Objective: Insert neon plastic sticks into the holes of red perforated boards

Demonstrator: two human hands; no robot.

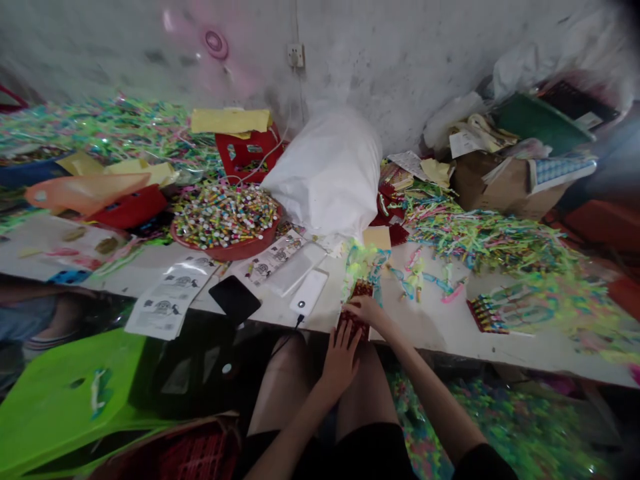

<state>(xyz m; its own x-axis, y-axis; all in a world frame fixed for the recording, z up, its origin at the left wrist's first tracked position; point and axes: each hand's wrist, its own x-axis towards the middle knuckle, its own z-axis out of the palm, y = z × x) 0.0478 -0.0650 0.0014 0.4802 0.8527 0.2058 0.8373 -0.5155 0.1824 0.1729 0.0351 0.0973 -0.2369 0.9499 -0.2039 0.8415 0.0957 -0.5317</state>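
Note:
At the table's front edge, above my lap, lies a dark red patterned card point(363, 289), mostly covered by my hands. My left hand point(341, 360) rests on its lower part with the fingers stretched out. My right hand point(369, 311) comes in from the right across the card, its fingers bent and close together; what they pinch is hidden. Yellow-green and blue plastic strips point(367, 260) spread out beyond the card's far end. To the right are a few loose blue and pink twisted pieces point(415, 277) and another red card point(485, 315) holding a row of small colourful tubes.
A red basin point(225, 250) full of small colourful tubes stands left of a big white sack point(330, 173). A white phone-like device point(309, 292) with a cable, a black pouch point(234, 298) and printed sheets point(167, 297) lie nearer. A green stool point(70, 393) is at lower left.

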